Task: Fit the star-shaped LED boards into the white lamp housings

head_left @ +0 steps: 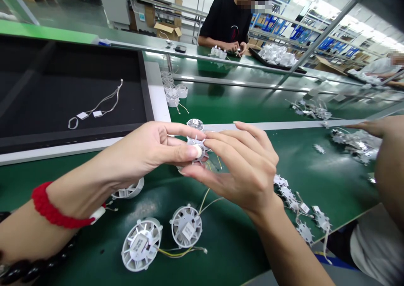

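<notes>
My left hand (158,147) pinches a small white round fan part (199,142) between thumb and index finger. From the other side, my right hand (243,164) has its bent fingertips and thumb around the same part. Its far side is hidden behind my fingers. Thin yellow and white wires hang below it. Close in front lie a large white fan (141,244) and a smaller white fan (187,226), both with labels at their centres and wires. Beneath my left wrist another fan (128,190) is partly covered.
A black-lined tray (63,84) at left holds a cable (109,97) with white tabs. White rings (182,91) stand beyond my hands. Spiked fan parts (285,193) line the right, near a pile (355,145) and a nearby person's arm (391,151). Another person (225,21) works opposite.
</notes>
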The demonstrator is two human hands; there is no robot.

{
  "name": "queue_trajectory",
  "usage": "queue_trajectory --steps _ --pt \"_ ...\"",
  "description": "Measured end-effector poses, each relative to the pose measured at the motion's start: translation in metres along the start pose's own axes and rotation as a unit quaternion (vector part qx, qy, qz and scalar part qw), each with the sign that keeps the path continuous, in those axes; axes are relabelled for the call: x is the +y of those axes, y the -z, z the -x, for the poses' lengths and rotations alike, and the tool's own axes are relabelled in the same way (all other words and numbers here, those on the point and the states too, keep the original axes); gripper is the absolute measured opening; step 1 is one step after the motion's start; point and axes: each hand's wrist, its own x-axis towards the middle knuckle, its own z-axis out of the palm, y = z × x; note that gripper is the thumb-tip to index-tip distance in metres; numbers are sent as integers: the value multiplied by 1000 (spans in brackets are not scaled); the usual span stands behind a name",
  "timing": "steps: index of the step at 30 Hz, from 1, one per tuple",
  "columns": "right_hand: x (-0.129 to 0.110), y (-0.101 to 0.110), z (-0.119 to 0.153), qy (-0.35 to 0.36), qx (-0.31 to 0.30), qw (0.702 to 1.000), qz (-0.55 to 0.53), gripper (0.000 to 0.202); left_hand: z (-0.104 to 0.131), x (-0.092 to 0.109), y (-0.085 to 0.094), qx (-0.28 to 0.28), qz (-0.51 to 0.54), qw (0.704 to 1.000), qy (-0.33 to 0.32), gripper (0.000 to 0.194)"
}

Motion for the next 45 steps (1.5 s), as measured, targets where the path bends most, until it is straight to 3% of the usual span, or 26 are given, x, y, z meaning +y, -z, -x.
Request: queue_trajectory --steps 9,12,18,22,28,35,38,40,42,45 --pt "-1 -3 -1 4 -16 999 -42 26 1 1 4 -23 41 999 27 30" --pt "0 0 -4 -29 -31 996 -77 28 1 1 5 -21 75 996 35 25" --pt "7 16 -7 -141 -128 939 -287 22 5 10 8 -61 165 982 67 25" --pt "8 12 -3 -96 -96 963 -235 25 6 14 8 -73 182 977 83 32" --pt "4 1 0 21 8 996 -81 10 5 10 8 -121 213 966 85 26" --pt "4 6 1 55 39 998 -10 19 7 8 7 -148 236 956 97 23" --pt "1 4 0 26 43 997 -66 17 7 7 7 -155 231 956 95 21" --pt "-4 4 -2 -26 43 984 -169 14 6 6 8 -160 220 958 91 20" --pt "-10 4 -4 -123 17 949 -291 15 6 5 10 -168 204 961 80 20" --pt "-16 7 -8 -298 -67 844 -442 20 6 6 12 -164 165 970 63 20"
